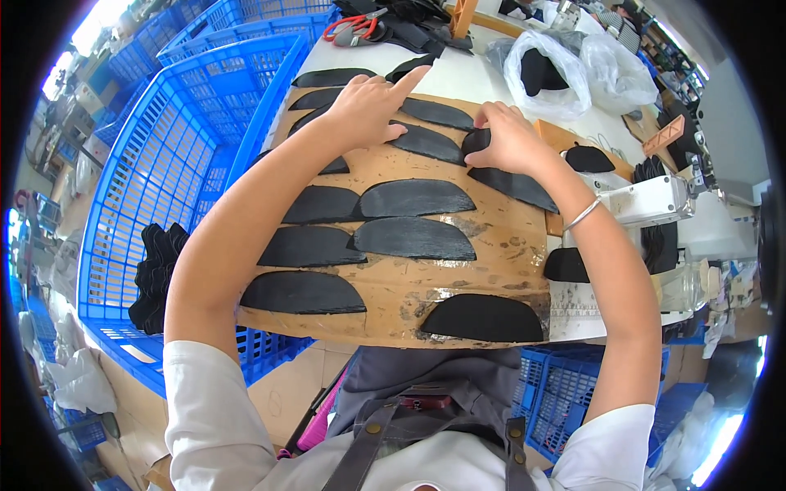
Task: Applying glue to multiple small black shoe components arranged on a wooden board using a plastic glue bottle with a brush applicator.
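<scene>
Black pieces already fill, like, most of the cardboard with bare spots left mid-right, and the right hand has fingers clamped on another piece near its far-right edge while the left hand's are spread, seemingly empty.

This is looking like a production workshop, probably one for sewn goods. Many similar black curved pieces are lying in rows on a stained brown board, suggesting batch work. To the right, a white machine arm, seemingly a sewing machine's, is standing at the bench. A large blue crate is sitting at the left, holding a stack of wavy-edged black parts. Red-handled cutters and clear plastic bags are resting at the far side, while more crates are crowding the background.
</scene>
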The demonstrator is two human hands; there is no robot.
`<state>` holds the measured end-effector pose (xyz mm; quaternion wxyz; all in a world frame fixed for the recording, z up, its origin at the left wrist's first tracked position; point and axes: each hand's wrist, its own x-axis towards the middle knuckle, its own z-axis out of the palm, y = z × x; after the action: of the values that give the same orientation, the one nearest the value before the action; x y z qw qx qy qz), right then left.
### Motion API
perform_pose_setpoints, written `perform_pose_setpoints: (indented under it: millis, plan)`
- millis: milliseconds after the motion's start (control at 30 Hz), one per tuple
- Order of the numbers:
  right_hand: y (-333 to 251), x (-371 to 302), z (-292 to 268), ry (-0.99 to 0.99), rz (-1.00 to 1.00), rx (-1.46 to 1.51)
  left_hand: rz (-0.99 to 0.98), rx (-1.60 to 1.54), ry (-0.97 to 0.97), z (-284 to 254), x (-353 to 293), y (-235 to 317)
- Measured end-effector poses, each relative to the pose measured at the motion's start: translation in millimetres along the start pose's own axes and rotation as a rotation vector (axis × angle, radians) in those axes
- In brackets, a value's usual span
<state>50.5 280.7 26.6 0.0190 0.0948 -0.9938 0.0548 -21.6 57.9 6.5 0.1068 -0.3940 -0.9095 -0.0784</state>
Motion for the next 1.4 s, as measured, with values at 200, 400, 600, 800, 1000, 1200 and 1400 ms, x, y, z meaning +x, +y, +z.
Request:
perform_pose_setpoints:
  millis: [200, 400, 600, 800, 1000, 1200, 1400]
  plan:
    - [2, -1, -1, -0.022, -0.013, 0.079, -0.014, 0.027, -0.005, 0, 0, 0]
    - [0, 0, -2, -0.026, -0.006, 0.053, -0.003, 0.052, 0.021, 3, 0, -2]
    - [-3, 0, -2, -0.038, 0.000, 0.057, 0.002, 0.060, 0.031, 5, 0, -5]
    - [3, 2, -1, -0.062, 0.013, 0.070, 0.012, 0.045, 0.023, 1, 2, -3]
    - [-10, 2, -10, -0.108, 0.058, -0.004, -0.057, -0.431, 0.093, -13, 6, -30]
    - [-11, 1, -7, -0.091, 0.064, -0.034, -0.213, -0.437, 0.270, -33, -5, -72]
    - [4, 2, 5, -0.023, -0.010, 0.080, -0.130, -0.530, 0.272, -48, -23, -57]
